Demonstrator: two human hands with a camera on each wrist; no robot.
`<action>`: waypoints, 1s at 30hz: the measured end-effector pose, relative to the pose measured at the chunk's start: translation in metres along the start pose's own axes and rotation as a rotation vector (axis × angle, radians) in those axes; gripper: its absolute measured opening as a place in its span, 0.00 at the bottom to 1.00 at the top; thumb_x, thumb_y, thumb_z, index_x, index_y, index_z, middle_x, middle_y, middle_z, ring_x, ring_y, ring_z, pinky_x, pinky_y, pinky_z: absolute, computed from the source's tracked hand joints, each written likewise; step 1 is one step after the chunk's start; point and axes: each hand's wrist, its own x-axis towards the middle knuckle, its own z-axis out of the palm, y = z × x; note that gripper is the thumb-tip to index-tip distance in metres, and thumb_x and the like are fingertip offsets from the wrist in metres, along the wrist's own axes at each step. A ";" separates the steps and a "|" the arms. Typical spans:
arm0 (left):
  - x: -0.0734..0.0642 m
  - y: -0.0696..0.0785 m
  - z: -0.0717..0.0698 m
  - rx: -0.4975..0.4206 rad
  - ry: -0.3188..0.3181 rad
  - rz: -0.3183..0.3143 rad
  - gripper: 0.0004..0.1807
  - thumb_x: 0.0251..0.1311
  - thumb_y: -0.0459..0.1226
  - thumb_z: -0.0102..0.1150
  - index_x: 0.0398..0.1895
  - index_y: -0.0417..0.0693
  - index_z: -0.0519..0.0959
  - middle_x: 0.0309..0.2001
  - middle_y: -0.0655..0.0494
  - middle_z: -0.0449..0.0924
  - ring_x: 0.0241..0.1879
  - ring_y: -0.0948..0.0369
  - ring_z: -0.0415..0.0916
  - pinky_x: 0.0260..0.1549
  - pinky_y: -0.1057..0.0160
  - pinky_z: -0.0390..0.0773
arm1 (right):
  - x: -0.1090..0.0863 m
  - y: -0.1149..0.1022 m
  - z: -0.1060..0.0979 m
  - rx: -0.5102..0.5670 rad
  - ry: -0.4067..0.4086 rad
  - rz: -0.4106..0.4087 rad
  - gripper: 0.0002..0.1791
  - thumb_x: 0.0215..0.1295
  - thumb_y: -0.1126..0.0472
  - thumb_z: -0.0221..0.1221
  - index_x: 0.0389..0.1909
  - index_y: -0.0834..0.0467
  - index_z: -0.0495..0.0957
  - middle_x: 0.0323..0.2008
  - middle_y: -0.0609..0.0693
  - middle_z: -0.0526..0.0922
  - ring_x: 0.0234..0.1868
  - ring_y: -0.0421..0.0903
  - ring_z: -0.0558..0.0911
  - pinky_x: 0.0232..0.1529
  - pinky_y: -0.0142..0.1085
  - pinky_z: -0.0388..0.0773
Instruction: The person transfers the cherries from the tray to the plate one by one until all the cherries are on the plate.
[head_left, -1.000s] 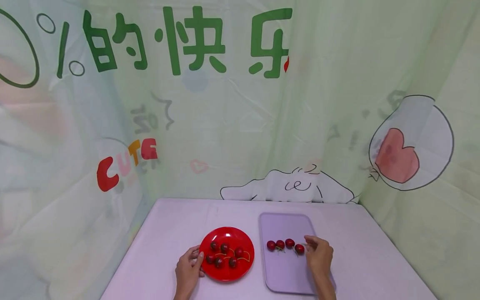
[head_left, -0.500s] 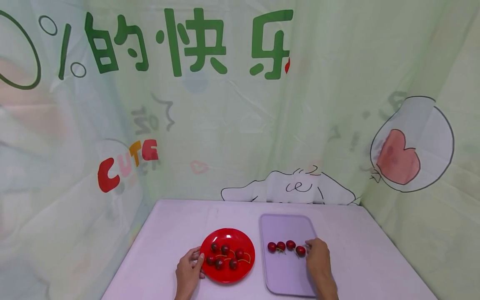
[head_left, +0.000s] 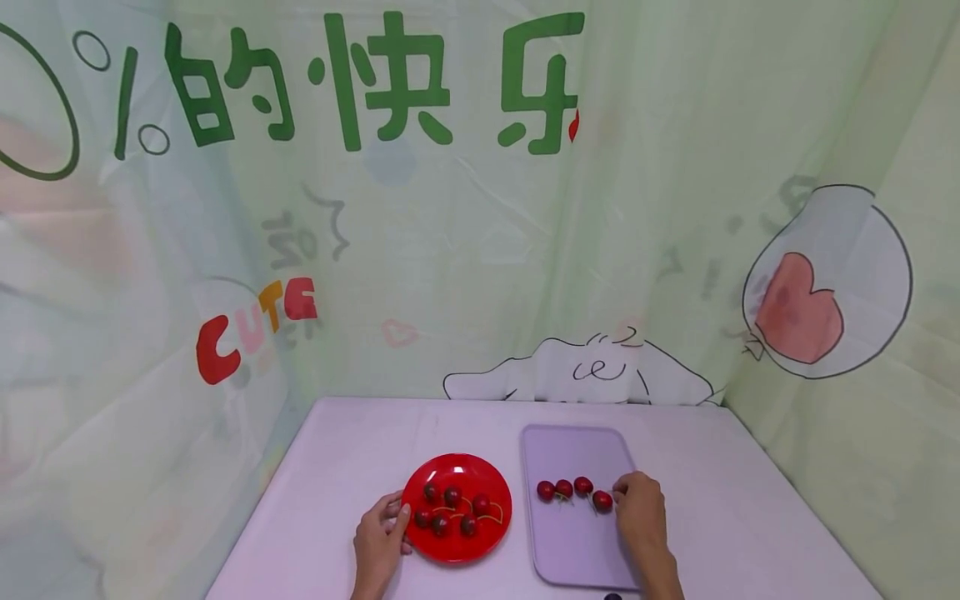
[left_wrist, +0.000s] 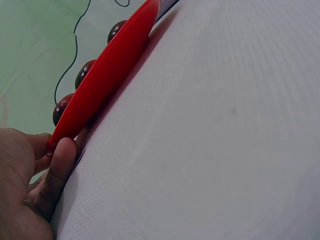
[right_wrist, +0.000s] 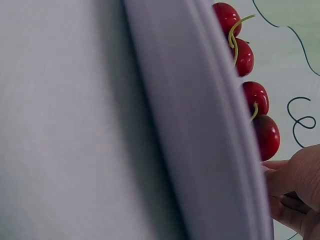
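Note:
My left hand grips the near-left rim of a round red plate, thumb over the edge and fingers beneath. The left wrist view shows the plate edge-on, pinched at its lower end. Several dark red cherries, some with stems, lie on it. A row of several bright red cherries crosses a lilac tray. At the row's right end, my right hand has its curled fingertips right at the last cherry. The tray's raised rim partly hides those fingertips; I cannot tell whether they pinch it.
Both plate and tray rest on a pale, cloth-covered table, with a narrow gap between them. A printed curtain rises around the back and sides. A small dark round thing peeks in at the bottom edge, below the tray.
My right hand's fingers have curled in closer beside the last cherry. The left hand and plate keep their place. A small dark round thing has appeared at the bottom edge.

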 end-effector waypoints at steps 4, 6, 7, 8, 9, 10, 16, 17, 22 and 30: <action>0.001 -0.002 0.000 0.004 0.005 -0.002 0.20 0.78 0.35 0.64 0.69 0.41 0.81 0.49 0.42 0.89 0.18 0.60 0.81 0.22 0.68 0.85 | 0.000 -0.002 -0.001 0.010 -0.004 0.021 0.05 0.65 0.78 0.66 0.32 0.68 0.88 0.33 0.63 0.90 0.36 0.58 0.89 0.38 0.55 0.87; 0.001 -0.003 0.001 0.006 0.006 -0.003 0.20 0.78 0.35 0.64 0.69 0.41 0.81 0.50 0.40 0.89 0.18 0.60 0.81 0.22 0.68 0.85 | -0.002 -0.003 -0.001 0.020 0.007 0.018 0.06 0.64 0.78 0.66 0.31 0.67 0.88 0.32 0.63 0.90 0.37 0.59 0.89 0.39 0.56 0.86; 0.000 -0.003 0.001 0.006 0.008 -0.007 0.20 0.78 0.36 0.64 0.69 0.40 0.81 0.50 0.40 0.89 0.18 0.60 0.81 0.23 0.68 0.85 | -0.003 -0.003 -0.002 0.026 0.009 0.020 0.06 0.64 0.78 0.66 0.31 0.67 0.88 0.32 0.63 0.90 0.37 0.59 0.88 0.39 0.56 0.86; -0.001 -0.002 0.000 0.005 0.007 -0.008 0.21 0.78 0.36 0.64 0.69 0.40 0.81 0.50 0.40 0.89 0.18 0.60 0.81 0.23 0.69 0.85 | -0.004 -0.002 -0.002 0.032 0.015 0.017 0.06 0.64 0.78 0.66 0.31 0.67 0.88 0.32 0.63 0.90 0.37 0.59 0.88 0.39 0.56 0.86; -0.001 -0.002 0.000 0.004 0.006 -0.010 0.21 0.78 0.36 0.64 0.69 0.40 0.81 0.50 0.40 0.89 0.18 0.60 0.81 0.23 0.69 0.85 | -0.005 -0.001 -0.002 0.039 0.025 0.013 0.06 0.63 0.78 0.66 0.30 0.66 0.88 0.32 0.63 0.90 0.37 0.60 0.88 0.39 0.56 0.86; -0.002 -0.001 0.000 0.001 0.005 -0.007 0.21 0.78 0.36 0.64 0.69 0.40 0.81 0.50 0.39 0.89 0.18 0.60 0.81 0.23 0.69 0.85 | -0.006 -0.001 -0.002 0.047 0.033 0.012 0.07 0.63 0.78 0.66 0.30 0.66 0.88 0.32 0.63 0.90 0.36 0.60 0.88 0.38 0.55 0.86; -0.002 0.000 -0.001 -0.007 0.004 0.000 0.21 0.78 0.36 0.64 0.69 0.39 0.81 0.49 0.40 0.89 0.18 0.61 0.80 0.23 0.68 0.86 | -0.010 -0.002 -0.005 0.062 0.062 0.033 0.07 0.65 0.77 0.65 0.30 0.65 0.87 0.34 0.62 0.90 0.37 0.59 0.88 0.36 0.50 0.83; -0.002 0.000 -0.001 -0.007 0.003 -0.001 0.21 0.78 0.36 0.64 0.69 0.39 0.81 0.48 0.41 0.89 0.18 0.61 0.80 0.23 0.68 0.86 | -0.011 -0.002 -0.005 0.063 0.062 0.040 0.07 0.66 0.77 0.64 0.31 0.65 0.87 0.34 0.62 0.90 0.38 0.59 0.88 0.36 0.49 0.82; 0.000 -0.001 -0.001 -0.010 -0.003 0.001 0.21 0.78 0.35 0.64 0.69 0.39 0.81 0.48 0.41 0.89 0.17 0.62 0.80 0.22 0.67 0.85 | -0.013 -0.007 -0.009 0.048 0.074 0.051 0.06 0.68 0.75 0.63 0.34 0.66 0.88 0.36 0.63 0.91 0.36 0.57 0.87 0.34 0.47 0.80; 0.002 -0.002 0.000 -0.011 -0.001 0.017 0.20 0.77 0.35 0.64 0.69 0.39 0.81 0.48 0.41 0.89 0.17 0.62 0.80 0.20 0.66 0.85 | -0.019 -0.012 -0.015 0.021 0.146 0.053 0.05 0.67 0.73 0.64 0.36 0.67 0.89 0.38 0.66 0.92 0.37 0.63 0.89 0.36 0.54 0.80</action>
